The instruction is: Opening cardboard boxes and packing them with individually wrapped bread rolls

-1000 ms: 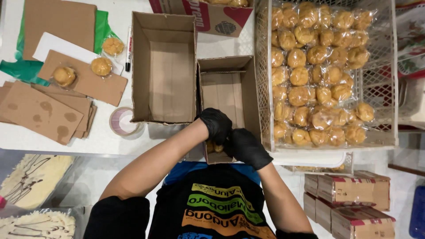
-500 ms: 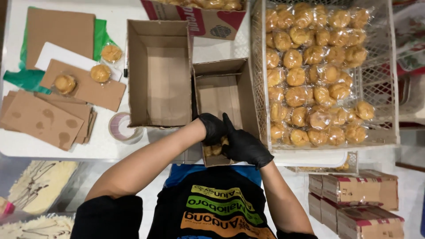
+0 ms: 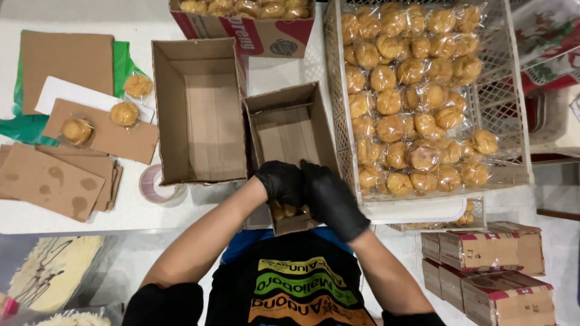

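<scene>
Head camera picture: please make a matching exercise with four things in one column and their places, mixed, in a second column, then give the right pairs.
Things:
1. small cardboard box
2. white crate
3. tape roll
4. closed cartons

Places:
A. lower right, below the table edge
B. under both gloved hands, the left hand and the right hand
C. on the table beside the stacked brown cardboard sheets
D. right side of the table, full of wrapped golden pastries

Pairs: 1-B, 2-D, 3-C, 4-A
</scene>
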